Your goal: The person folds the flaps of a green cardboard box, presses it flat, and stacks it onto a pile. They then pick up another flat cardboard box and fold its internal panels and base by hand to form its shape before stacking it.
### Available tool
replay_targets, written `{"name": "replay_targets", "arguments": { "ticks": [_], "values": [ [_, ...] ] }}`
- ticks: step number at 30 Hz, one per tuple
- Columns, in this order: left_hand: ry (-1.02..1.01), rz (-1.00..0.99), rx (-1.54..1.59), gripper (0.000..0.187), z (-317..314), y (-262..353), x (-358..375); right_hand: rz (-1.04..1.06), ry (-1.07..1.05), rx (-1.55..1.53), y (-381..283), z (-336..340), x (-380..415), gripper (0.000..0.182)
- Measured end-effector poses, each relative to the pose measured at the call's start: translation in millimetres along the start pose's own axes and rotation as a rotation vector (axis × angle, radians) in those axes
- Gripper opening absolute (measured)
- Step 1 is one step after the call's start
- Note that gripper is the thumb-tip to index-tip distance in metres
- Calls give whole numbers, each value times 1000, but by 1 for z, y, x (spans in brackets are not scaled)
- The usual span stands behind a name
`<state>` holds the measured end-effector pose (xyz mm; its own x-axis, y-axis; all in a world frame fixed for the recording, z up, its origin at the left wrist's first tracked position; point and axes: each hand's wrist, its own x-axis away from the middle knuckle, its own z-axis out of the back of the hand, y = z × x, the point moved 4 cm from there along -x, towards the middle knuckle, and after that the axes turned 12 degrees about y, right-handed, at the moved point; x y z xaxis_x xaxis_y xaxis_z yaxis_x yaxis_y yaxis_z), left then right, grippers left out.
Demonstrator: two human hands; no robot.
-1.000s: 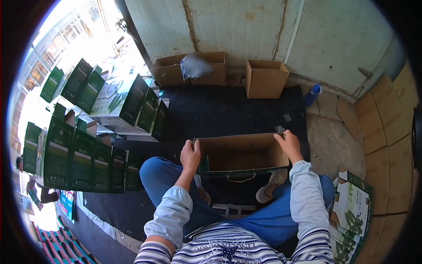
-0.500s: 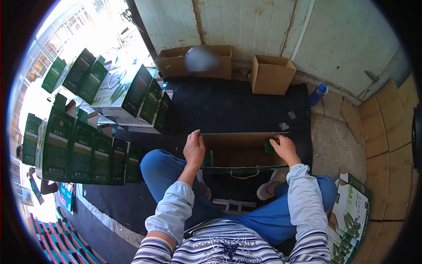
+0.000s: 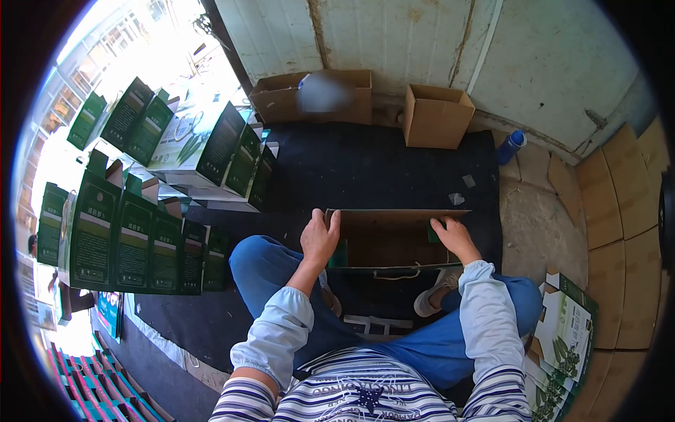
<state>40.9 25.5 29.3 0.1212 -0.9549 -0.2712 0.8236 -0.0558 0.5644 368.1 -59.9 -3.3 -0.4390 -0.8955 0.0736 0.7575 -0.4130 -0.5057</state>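
Left hand (image 3: 320, 239): thumb and fingers appeared to pinch the left end wall of an open cardboard carton (image 3: 387, 226). Right hand (image 3: 457, 239): fingers bent at a green end flap (image 3: 433, 233); pinching or merely pressing, I could not tell. Carton: between the seated person's knees, mouth up, cord handle (image 3: 398, 276) on the near side; judged light, stiff-walled, crushable at the rims, best gripped at both ends. Beyond: plain brown carton (image 3: 439, 117), blue bottle (image 3: 511, 146). Leftward: printed green cartons (image 3: 133, 243).
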Motion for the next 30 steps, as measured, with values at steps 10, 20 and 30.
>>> {"name": "replay_targets", "arguments": {
  "ticks": [10, 20, 30],
  "values": [
    [197, -226, 98, 14, 3, 5, -5, 71, -23, 84, -3, -4, 6, 62],
    [-113, -177, -44, 40, -14, 14, -12, 100, -31, 63, -5, -5, 6, 61],
    [-527, -210, 19, 49, -31, -2, 5, 208, -57, 97, 0, 16, 7, 45]
  ]
}}
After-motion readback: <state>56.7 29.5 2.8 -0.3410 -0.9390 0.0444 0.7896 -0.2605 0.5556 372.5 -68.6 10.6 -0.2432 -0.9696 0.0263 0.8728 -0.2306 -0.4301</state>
